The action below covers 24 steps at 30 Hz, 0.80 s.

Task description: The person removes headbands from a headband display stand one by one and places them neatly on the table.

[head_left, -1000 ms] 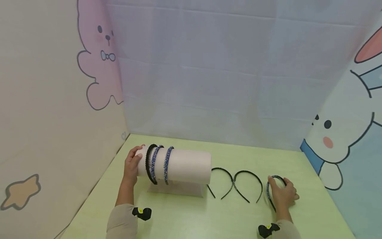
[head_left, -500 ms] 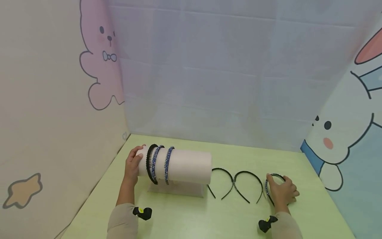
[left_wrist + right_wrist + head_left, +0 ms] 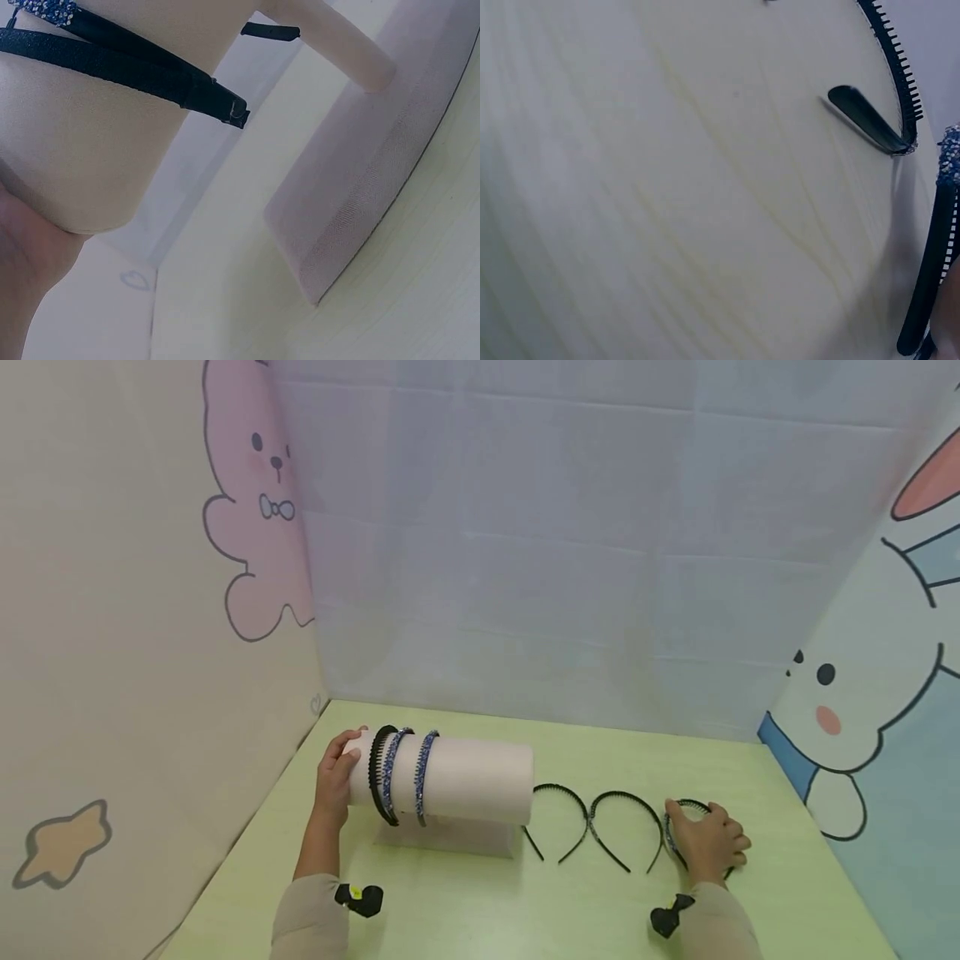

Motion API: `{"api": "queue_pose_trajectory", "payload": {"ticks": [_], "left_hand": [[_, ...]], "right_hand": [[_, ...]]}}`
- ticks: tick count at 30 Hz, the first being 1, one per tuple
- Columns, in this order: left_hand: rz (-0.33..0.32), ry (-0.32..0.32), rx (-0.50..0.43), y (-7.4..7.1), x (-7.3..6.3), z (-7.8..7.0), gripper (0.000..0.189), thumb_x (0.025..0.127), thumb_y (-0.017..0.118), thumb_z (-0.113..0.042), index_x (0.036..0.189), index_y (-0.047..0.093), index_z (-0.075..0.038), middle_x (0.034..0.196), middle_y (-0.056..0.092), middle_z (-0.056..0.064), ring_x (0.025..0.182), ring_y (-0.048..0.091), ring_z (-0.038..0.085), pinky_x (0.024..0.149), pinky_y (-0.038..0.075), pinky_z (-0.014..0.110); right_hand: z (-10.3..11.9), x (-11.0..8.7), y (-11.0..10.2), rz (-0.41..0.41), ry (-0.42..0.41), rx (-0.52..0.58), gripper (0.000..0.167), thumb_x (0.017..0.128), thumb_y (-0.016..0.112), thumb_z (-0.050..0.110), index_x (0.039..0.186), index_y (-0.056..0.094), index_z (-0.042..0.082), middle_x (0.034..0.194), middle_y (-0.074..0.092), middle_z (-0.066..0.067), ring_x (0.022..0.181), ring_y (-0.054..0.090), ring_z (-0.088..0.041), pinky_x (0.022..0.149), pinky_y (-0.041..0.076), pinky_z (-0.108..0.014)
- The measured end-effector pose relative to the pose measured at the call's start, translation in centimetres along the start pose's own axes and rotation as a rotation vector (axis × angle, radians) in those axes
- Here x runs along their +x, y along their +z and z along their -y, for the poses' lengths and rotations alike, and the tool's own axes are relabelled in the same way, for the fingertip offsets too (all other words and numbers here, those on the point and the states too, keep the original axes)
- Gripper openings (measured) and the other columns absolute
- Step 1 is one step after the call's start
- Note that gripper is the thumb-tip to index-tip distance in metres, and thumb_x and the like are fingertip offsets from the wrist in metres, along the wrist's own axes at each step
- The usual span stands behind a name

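My left hand point(image 3: 333, 785) grips the left end of a white padded roll on a stand point(image 3: 480, 777). Around the roll sit a black toothed headband point(image 3: 374, 777) and two blue glittery ones, the nearer-to-middle one point(image 3: 422, 777) set apart from the others. In the left wrist view, black headband ends point(image 3: 217, 97) stick out under the roll. At the table's right, my right hand point(image 3: 708, 843) holds a blue glittery headband point(image 3: 669, 837), thumb on its left side and fingers on its right. The right wrist view shows this headband point(image 3: 928, 262) at its edge; the palm hides part of it.
Two more headbands lie on the pale green table point(image 3: 585, 910) between the roll and my right hand: one point(image 3: 558, 786) partly behind the roll, the other point(image 3: 622, 793) beside it. The stand's base point(image 3: 442, 837) is under the roll. Printed cloth walls surround the table.
My right hand has shifted slightly left with the headband, bringing it close to the neighbouring one. My left hand stays on the roll.
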<state>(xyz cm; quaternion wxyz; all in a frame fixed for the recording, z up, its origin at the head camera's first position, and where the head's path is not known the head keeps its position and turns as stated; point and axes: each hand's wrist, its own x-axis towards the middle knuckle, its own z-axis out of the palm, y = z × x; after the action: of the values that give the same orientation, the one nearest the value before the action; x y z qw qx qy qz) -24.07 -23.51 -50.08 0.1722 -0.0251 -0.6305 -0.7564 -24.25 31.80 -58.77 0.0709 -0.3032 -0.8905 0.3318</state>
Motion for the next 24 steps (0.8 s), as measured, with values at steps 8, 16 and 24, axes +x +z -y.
{"api": "queue_pose_trajectory", "payload": {"ticks": [8, 16, 24], "left_hand": [[0.01, 0.014, 0.003, -0.01, -0.1, 0.05, 0.026, 0.096, 0.044, -0.008, 0.119, 0.042, 0.005, 0.137, 0.042, 0.017, 0.119, 0.044, 0.014, 0.089, 0.038, 0.025], [0.003, 0.024, 0.002, -0.09, 0.03, 0.07, 0.026, 0.095, 0.045, -0.008, 0.119, 0.044, 0.003, 0.136, 0.046, 0.012, 0.119, 0.045, 0.015, 0.089, 0.039, 0.025], [0.005, -0.005, 0.011, 0.01, -0.1, -0.2, 0.026, 0.096, 0.043, -0.006, 0.121, 0.041, 0.005, 0.137, 0.043, 0.015, 0.118, 0.044, 0.013, 0.09, 0.037, 0.024]], "right_hand": [[-0.04, 0.31, 0.07, 0.018, 0.024, -0.121, 0.102, 0.081, 0.042, 0.07, 0.135, 0.02, -0.013, 0.127, 0.013, -0.047, 0.115, 0.009, -0.06, 0.085, 0.011, -0.068], [0.39, 0.45, 0.17, 0.045, 0.015, -0.148, 0.106, 0.08, 0.039, 0.074, 0.131, 0.021, -0.017, 0.124, 0.013, -0.05, 0.114, 0.01, -0.062, 0.084, 0.011, -0.07], [0.3, 0.47, 0.21, 0.031, -0.04, -0.161, 0.107, 0.08, 0.036, 0.075, 0.126, 0.025, -0.021, 0.119, 0.016, -0.051, 0.11, 0.014, -0.063, 0.082, 0.013, -0.07]]}}
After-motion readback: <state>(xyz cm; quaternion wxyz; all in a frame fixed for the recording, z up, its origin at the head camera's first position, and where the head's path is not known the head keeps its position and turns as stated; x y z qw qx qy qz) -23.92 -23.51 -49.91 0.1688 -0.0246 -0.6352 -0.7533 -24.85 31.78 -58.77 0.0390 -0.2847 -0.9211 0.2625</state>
